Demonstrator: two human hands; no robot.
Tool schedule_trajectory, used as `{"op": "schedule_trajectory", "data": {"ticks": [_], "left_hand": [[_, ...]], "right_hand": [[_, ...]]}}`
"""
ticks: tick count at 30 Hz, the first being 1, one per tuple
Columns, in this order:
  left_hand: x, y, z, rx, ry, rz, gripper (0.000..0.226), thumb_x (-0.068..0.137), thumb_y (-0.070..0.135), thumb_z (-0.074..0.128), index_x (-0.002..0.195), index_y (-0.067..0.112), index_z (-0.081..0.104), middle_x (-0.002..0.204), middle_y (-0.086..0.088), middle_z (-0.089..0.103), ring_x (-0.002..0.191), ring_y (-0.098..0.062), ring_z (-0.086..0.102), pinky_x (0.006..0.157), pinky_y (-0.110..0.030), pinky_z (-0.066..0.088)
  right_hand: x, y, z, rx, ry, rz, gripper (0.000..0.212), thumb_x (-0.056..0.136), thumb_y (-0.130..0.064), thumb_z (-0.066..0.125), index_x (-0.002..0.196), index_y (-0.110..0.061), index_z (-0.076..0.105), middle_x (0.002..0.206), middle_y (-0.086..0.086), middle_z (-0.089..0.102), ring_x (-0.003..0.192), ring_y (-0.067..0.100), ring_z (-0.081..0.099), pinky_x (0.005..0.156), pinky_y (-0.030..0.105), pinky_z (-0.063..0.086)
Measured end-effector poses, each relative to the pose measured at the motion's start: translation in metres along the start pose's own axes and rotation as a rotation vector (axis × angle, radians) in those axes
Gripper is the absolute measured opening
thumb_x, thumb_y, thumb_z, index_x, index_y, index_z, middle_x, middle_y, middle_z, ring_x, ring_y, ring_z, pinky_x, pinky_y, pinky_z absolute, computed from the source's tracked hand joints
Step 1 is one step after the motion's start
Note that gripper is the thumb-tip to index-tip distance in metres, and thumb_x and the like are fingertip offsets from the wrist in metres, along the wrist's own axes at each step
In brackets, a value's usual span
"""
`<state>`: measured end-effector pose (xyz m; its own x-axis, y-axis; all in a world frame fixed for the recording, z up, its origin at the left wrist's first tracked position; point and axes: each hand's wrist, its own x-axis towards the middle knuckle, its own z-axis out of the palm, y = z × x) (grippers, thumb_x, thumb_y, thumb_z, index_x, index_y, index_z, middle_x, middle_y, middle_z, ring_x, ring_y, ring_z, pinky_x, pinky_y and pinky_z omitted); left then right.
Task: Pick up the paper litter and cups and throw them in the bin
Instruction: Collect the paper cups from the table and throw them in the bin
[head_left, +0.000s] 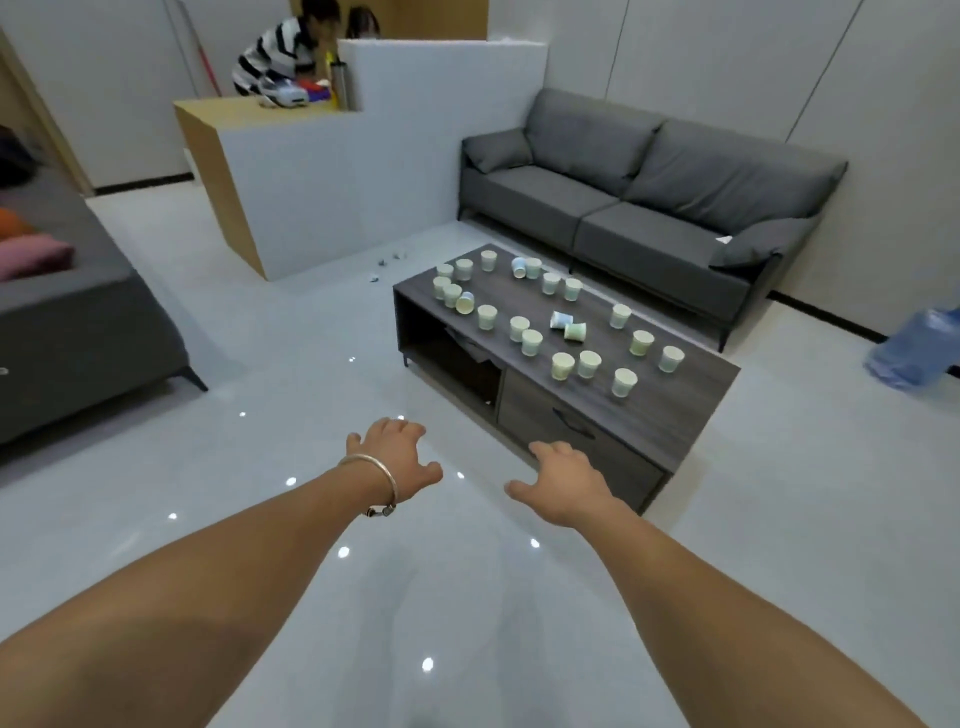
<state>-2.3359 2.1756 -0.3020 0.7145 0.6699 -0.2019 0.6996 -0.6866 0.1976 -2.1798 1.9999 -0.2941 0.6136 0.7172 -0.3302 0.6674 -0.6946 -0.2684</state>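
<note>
Both bare arms reach forward over the glossy white floor, short of the low dark wood surface. The left grip, a silver bangle on its wrist, has its fingers spread and loosely bent, holding nothing. The right grip is likewise apart and empty, palm down, near the surface's drawer front but not touching it. The paper cups are scattered across the surface top, most upright, a few tipped on their sides near the middle and at the far end. Small scraps of paper litter lie on the floor beyond the surface, beside the white counter. A grey sofa stands behind the surface against the wall, and a blue water bottle lies at the right edge. Two people lean behind the counter.
</note>
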Motion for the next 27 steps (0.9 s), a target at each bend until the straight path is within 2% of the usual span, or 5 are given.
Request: {"op": "schedule_trajectory", "data": {"ticks": [7, 15, 27], "left_hand": [[0.108, -0.088, -0.017, -0.034, -0.023, -0.107, 0.067, 0.083, 0.054, 0.047, 0.142, 0.026, 0.034, 0.149, 0.004, 0.031, 0.139, -0.017, 0.021, 0.11, -0.047, 0.021], [0.249, -0.196, -0.075, -0.051, -0.01, -0.122, 0.067, 0.083, 0.053, 0.048, 0.142, 0.023, 0.034, 0.149, 0.002, 0.031, 0.14, -0.019, 0.019, 0.109, -0.046, 0.02], [0.463, -0.278, -0.123, -0.034, -0.031, -0.191, 0.067, 0.084, 0.051, 0.048, 0.143, 0.022, 0.034, 0.15, 0.002, 0.03, 0.139, -0.018, 0.02, 0.109, -0.045, 0.021]], "right_hand": [[0.141, -0.094, -0.013, -0.086, -0.057, -0.133, 0.079, 0.086, -0.061, 0.052, 0.151, -0.025, 0.026, 0.152, 0.003, 0.03, 0.137, 0.026, 0.031, 0.108, 0.045, 0.034], [0.292, -0.203, -0.041, -0.074, -0.086, -0.145, 0.078, 0.086, -0.06, 0.053, 0.151, -0.023, 0.028, 0.152, 0.004, 0.03, 0.136, 0.026, 0.031, 0.109, 0.046, 0.035], [0.531, -0.291, -0.075, -0.067, -0.106, -0.243, 0.077, 0.085, -0.057, 0.056, 0.148, -0.02, 0.032, 0.148, 0.005, 0.035, 0.134, 0.027, 0.034, 0.106, 0.045, 0.037]]}}
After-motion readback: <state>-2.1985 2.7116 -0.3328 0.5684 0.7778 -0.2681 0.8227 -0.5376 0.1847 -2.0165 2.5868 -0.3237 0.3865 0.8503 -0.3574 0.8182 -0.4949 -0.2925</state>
